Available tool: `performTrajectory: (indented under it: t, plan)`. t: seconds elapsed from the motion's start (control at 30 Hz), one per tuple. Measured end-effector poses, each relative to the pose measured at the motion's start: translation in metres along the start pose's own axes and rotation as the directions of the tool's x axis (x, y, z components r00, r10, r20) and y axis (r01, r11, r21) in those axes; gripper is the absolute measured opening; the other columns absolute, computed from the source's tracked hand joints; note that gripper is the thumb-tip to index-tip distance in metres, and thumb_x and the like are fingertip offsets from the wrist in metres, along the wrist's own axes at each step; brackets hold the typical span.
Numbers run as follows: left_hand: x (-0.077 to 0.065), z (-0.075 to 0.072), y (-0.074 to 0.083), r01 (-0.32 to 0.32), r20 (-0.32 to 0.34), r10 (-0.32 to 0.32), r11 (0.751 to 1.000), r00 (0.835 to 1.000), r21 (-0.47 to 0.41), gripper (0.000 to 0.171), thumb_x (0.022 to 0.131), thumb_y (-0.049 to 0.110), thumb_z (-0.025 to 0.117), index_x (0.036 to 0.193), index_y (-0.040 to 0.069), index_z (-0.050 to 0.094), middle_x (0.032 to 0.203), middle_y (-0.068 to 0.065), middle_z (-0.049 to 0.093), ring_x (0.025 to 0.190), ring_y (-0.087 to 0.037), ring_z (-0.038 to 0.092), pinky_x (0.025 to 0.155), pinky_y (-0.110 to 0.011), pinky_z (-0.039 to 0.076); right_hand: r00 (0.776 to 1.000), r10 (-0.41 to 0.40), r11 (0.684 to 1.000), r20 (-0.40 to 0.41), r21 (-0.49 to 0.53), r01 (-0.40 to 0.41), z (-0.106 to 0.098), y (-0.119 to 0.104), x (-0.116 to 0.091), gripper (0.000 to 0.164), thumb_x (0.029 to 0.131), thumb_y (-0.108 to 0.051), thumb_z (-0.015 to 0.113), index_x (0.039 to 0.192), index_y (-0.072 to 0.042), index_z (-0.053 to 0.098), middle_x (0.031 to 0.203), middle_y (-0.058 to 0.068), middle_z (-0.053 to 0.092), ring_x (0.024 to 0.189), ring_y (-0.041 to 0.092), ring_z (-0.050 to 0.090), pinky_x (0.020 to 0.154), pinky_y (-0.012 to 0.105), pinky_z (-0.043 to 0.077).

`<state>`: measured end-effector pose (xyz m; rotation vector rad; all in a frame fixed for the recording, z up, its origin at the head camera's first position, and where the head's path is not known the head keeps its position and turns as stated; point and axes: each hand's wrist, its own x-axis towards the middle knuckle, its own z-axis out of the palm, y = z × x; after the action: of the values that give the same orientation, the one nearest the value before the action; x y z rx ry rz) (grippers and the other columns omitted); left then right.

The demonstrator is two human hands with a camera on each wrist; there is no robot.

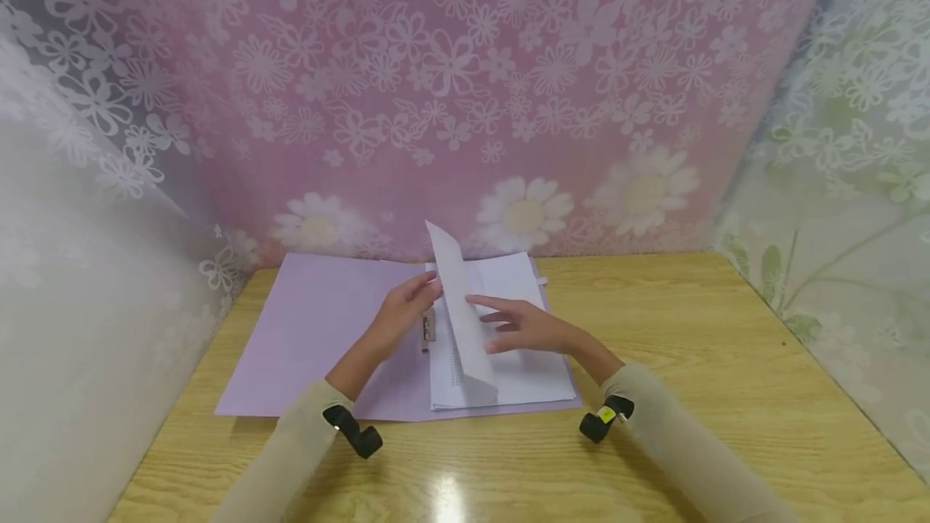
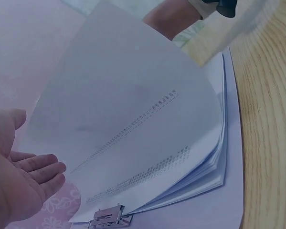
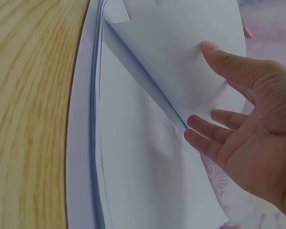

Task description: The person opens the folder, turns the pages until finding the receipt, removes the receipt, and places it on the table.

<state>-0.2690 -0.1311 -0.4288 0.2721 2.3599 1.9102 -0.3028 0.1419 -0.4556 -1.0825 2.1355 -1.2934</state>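
A lilac folder (image 1: 320, 321) lies spread flat, a metal clip (image 1: 426, 332) near its spine. On its right side rests a stack of white paper (image 1: 538, 370). One sheet (image 1: 458, 305) stands raised from the stack, curving to the left; the left wrist view shows rows of print on its face. My right hand (image 1: 530, 328) is on the sheet's right side, its fingers extended and the index fingertip against the paper. On the other side is my left hand (image 1: 400, 313), fingers loosely bent and nothing gripped, close beside the sheet above the clip (image 2: 108, 214).
The folder lies on a wood-grain table (image 1: 668, 329), close to a pink flowered curtain (image 1: 465, 103) at the back. Pale flowered curtains hang at the left and right. A small white tab (image 1: 542, 281) sticks out at the folder's right edge.
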Motion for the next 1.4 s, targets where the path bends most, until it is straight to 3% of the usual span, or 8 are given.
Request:
performTrajectory:
  t: [0.23,0.53,0.7,0.93,1.13,1.3,1.4]
  plan:
    - [0.002,-0.009,0.001,0.07,-0.044,-0.075,0.992,0.996,-0.102,0.065,0.103,0.032,0.06,0.153,-0.004,0.04,0.151,-0.023,0.052,0.138,-0.036,0.054,0.117,-0.045,0.043,1.0,0.024,0.999,0.016,-0.025,-0.023,0.004,-0.008,0.006,0.082,0.092,-0.023,0.077,0.161,-0.029,0.033,0.169,-0.003,0.029,0.147,0.034,0.045,0.117,0.056,0.04]
    - [-0.003,-0.024,-0.005,0.093,-0.092,-0.102,0.991,0.99,-0.098,0.06,0.101,0.018,0.062,0.152,-0.006,0.041,0.147,-0.027,0.055,0.135,-0.038,0.057,0.116,-0.046,0.045,0.999,0.034,0.997,0.026,-0.069,-0.032,0.011,-0.013,0.013,0.083,0.093,-0.023,0.077,0.162,-0.025,0.031,0.169,0.003,0.028,0.147,0.036,0.044,0.116,0.058,0.04]
    - [-0.008,-0.034,-0.013,0.138,-0.129,-0.144,0.989,0.981,-0.056,0.056,0.099,0.013,0.065,0.149,-0.004,0.047,0.139,-0.025,0.061,0.125,-0.03,0.063,0.113,-0.045,0.047,0.999,0.03,0.993,0.03,-0.111,-0.027,0.014,-0.015,0.016,0.082,0.093,-0.024,0.076,0.162,-0.02,0.031,0.169,0.005,0.028,0.147,0.036,0.044,0.116,0.057,0.041]
    - [-0.018,-0.045,-0.024,0.218,-0.169,-0.203,0.973,0.964,0.071,0.059,0.09,0.012,0.078,0.142,-0.003,0.055,0.118,-0.02,0.073,0.094,-0.014,0.066,0.084,-0.026,0.053,0.999,0.027,0.99,0.041,-0.14,-0.021,0.018,-0.017,0.021,0.081,0.093,-0.022,0.076,0.161,-0.02,0.032,0.169,0.004,0.029,0.149,0.031,0.043,0.117,0.054,0.042]
    - [-0.025,-0.055,-0.035,0.257,-0.224,-0.207,0.94,0.952,0.226,0.059,0.086,0.009,0.08,0.138,-0.006,0.057,0.1,-0.017,0.074,0.079,-0.015,0.062,0.066,-0.024,0.049,0.998,0.025,0.987,0.058,-0.163,-0.015,0.019,-0.021,0.024,0.08,0.094,-0.02,0.075,0.161,-0.019,0.032,0.168,0.004,0.03,0.149,0.031,0.042,0.117,0.053,0.041]
    - [-0.029,-0.064,-0.045,0.242,-0.249,-0.145,0.876,0.957,0.417,0.037,0.085,0.011,0.081,0.115,-0.005,0.065,0.077,-0.004,0.058,0.071,-0.015,0.05,0.061,-0.025,0.041,0.997,0.025,0.974,0.067,-0.226,-0.009,0.015,-0.024,0.026,0.08,0.094,-0.024,0.075,0.162,-0.018,0.032,0.168,0.004,0.032,0.148,0.029,0.043,0.117,0.051,0.042]
    - [-0.032,-0.067,-0.048,0.241,-0.263,-0.121,0.836,0.957,0.493,0.035,0.085,0.012,0.08,0.111,-0.006,0.065,0.076,-0.006,0.059,0.07,-0.017,0.05,0.059,-0.026,0.041,0.998,0.026,0.965,0.057,-0.261,-0.011,0.009,-0.024,0.028,0.08,0.094,-0.027,0.075,0.161,-0.019,0.032,0.167,0.003,0.033,0.148,0.028,0.044,0.117,0.051,0.043]
